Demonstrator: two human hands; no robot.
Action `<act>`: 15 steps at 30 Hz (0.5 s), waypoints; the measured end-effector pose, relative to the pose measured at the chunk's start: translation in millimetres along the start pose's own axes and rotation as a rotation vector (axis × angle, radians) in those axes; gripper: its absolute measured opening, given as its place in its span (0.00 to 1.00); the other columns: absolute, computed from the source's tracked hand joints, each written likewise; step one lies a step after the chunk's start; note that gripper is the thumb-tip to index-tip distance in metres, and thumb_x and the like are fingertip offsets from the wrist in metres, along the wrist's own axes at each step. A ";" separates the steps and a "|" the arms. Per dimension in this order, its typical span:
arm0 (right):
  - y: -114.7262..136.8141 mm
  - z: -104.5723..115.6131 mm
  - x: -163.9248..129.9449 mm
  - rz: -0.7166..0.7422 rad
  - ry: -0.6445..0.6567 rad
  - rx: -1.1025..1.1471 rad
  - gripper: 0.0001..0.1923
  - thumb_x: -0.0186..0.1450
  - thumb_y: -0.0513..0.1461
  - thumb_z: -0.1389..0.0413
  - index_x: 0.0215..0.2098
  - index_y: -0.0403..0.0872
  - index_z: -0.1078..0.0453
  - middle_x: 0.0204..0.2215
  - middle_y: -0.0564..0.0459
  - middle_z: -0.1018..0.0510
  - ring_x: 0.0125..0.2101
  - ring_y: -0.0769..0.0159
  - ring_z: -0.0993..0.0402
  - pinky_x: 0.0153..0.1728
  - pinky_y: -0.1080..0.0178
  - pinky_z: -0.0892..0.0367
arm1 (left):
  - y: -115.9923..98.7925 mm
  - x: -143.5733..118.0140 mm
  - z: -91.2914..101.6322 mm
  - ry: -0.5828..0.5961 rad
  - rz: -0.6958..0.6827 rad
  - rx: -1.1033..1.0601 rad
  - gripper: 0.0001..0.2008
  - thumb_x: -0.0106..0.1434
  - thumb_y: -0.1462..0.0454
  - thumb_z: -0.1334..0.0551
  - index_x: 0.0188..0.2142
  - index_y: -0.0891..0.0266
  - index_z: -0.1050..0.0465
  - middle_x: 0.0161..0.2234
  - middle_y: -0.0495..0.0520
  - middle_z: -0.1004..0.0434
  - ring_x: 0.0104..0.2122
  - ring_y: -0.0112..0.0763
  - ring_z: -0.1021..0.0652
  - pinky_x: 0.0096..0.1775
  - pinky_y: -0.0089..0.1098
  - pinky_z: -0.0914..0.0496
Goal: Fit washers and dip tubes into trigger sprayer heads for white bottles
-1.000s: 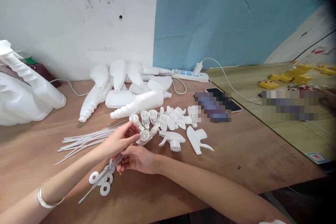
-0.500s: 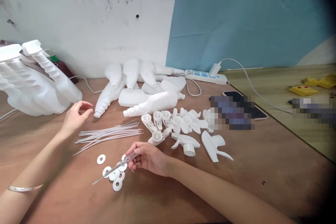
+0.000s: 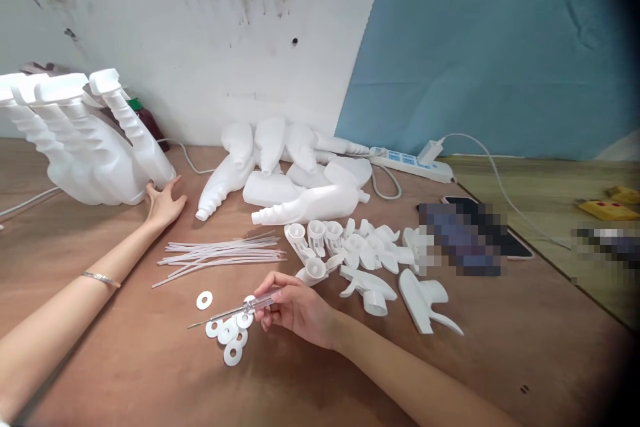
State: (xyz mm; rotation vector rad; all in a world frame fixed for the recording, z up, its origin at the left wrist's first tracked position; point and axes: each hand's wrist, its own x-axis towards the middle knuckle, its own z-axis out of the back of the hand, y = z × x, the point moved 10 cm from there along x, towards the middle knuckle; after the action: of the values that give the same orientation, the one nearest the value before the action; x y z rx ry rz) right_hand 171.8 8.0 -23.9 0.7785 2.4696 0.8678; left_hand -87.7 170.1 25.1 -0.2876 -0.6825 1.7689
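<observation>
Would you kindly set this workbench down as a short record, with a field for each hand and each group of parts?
Left hand: fingers spread at the base of the rightmost standing spray bottle; firmness of contact unclear
Right hand: holding a screwdriver by its clear handle, tip leftward
Washers: white rings, mostly overlapping, near the screwdriver
Tubes: thin, white, in a loose bundle
Trigger heads: white, clustered beyond the right hand
Lying bottles: white, piled near the wall

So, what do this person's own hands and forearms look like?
The left hand and right hand wear no gloves. A narrow, silver-coloured bangle circles the left forearm; nothing worn shows on the right forearm.
</observation>
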 end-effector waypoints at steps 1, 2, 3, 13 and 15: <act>0.2 0.2 0.0 0.006 0.001 0.001 0.07 0.53 0.35 0.44 0.32 0.41 0.32 0.25 0.50 0.25 0.24 0.73 0.31 0.31 0.65 0.38 | -1.4 3.6 -0.3 -0.008 0.001 -0.006 0.27 0.57 0.59 0.44 0.55 0.65 0.44 0.56 0.63 0.63 0.58 0.62 0.56 0.57 0.47 0.55; 0.4 0.3 -0.1 0.012 0.002 0.000 0.07 0.53 0.35 0.44 0.32 0.41 0.32 0.25 0.50 0.24 0.24 0.73 0.31 0.31 0.65 0.38 | -2.7 7.0 -0.3 -0.019 0.001 -0.011 0.28 0.57 0.60 0.44 0.56 0.67 0.45 0.56 0.64 0.64 0.58 0.62 0.56 0.57 0.47 0.55; 0.4 0.1 -0.1 0.016 0.005 -0.004 0.08 0.53 0.35 0.44 0.32 0.41 0.32 0.25 0.50 0.24 0.24 0.73 0.32 0.31 0.64 0.38 | -4.1 10.2 -0.1 -0.032 0.001 -0.014 0.28 0.57 0.60 0.44 0.56 0.68 0.45 0.56 0.65 0.65 0.58 0.63 0.57 0.57 0.47 0.56; -0.3 -4.2 -1.6 0.026 0.032 -0.056 0.08 0.52 0.35 0.42 0.32 0.41 0.31 0.26 0.50 0.24 0.27 0.70 0.30 0.32 0.65 0.37 | -5.4 34.5 9.3 -0.151 -0.023 -0.013 0.30 0.60 0.59 0.46 0.58 0.75 0.48 0.55 0.65 0.57 0.57 0.57 0.56 0.58 0.44 0.56; 1.5 -4.8 -2.1 0.041 0.032 -0.056 0.08 0.53 0.35 0.43 0.32 0.41 0.31 0.26 0.50 0.24 0.27 0.70 0.30 0.32 0.65 0.37 | -3.9 37.3 9.5 -0.169 -0.026 -0.003 0.31 0.60 0.58 0.45 0.58 0.75 0.47 0.54 0.65 0.54 0.57 0.56 0.53 0.58 0.44 0.54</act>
State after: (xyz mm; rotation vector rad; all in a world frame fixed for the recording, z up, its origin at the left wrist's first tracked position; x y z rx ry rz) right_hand 171.3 5.5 -19.1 0.8043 2.4536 0.9675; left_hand -101.1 203.0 40.6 -0.1320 -0.8059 1.7806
